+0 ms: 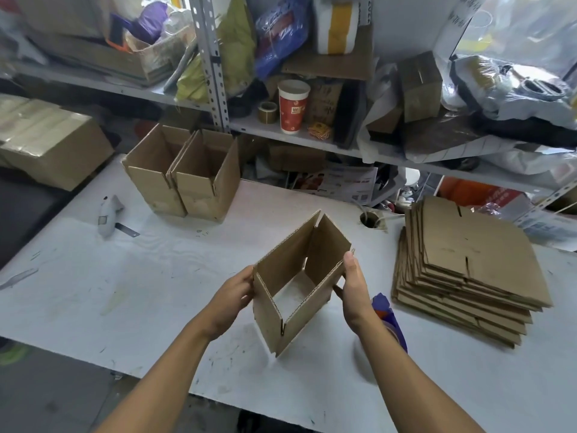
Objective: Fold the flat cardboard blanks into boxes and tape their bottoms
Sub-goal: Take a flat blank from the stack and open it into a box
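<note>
From my head camera, both my hands grip an opened blank (296,276) above the table (125,276): left hand (232,296) at nine o'clock, right hand (354,290) at three. The blue tape dispenser (388,317) sits behind my right wrist, the stack of flat blanks (474,270) at two o'clock, two folded boxes (184,176) at eleven.

You have a single view, from the camera on your head, looking forward and down over the white counter (156,276). It sits close above your forearms, which enter from the bottom edge. The wide lens bends the cluttered shelf (281,132) running across the top of the picture.
</note>
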